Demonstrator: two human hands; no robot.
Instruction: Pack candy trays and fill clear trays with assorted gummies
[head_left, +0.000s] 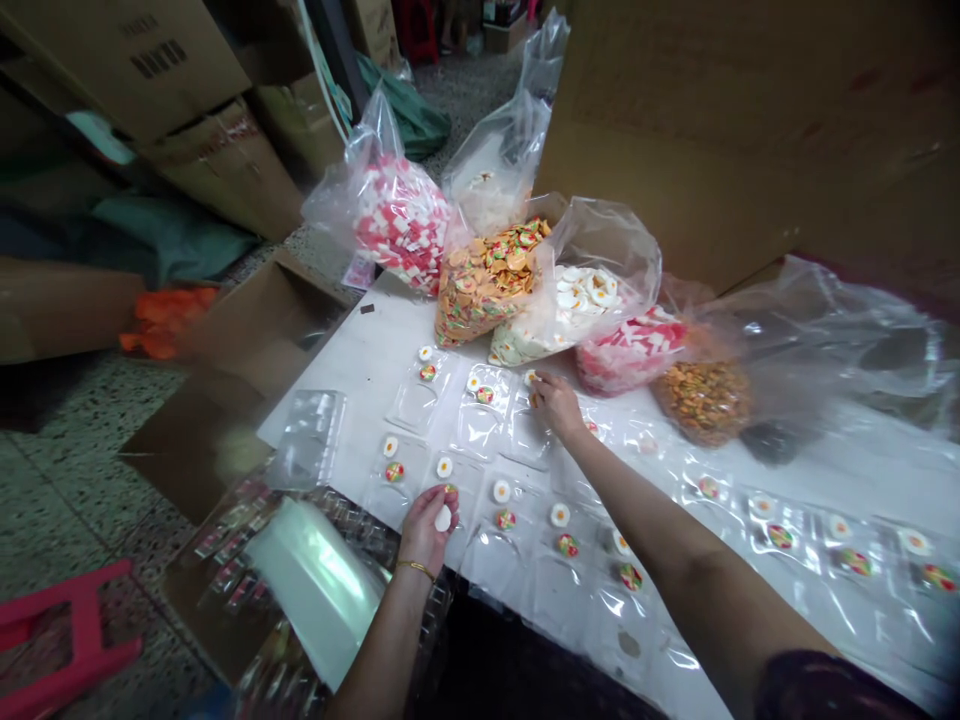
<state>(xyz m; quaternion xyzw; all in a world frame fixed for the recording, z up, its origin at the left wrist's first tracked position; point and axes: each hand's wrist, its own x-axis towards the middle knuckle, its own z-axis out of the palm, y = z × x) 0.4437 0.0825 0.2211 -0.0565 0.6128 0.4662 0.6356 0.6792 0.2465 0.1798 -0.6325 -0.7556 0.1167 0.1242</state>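
Observation:
My left hand (426, 530) is closed around a small white disc (443, 518) at the table's near edge, close to a clear plastic tray. My right hand (558, 404) reaches across the table with its fingers pinched at a small white-and-yellow fried-egg piece (531, 377), over the upper end of another clear tray (527, 440). Its fingers partly cover that tray. In the trays around both hands lie other fried-egg pieces (502, 491) and round red, green and yellow pieces (506, 519) resembling pizzas.
Along the back of the white table (352, 345) stand plastic bags of pink-and-white pieces (401, 220), orange pieces (491, 280), egg pieces (585, 290) and brown bits (701, 390). Stacked clear trays (306, 440) lie left, above a carton of packets (232, 550). A pink stool (82, 630) stands on the floor.

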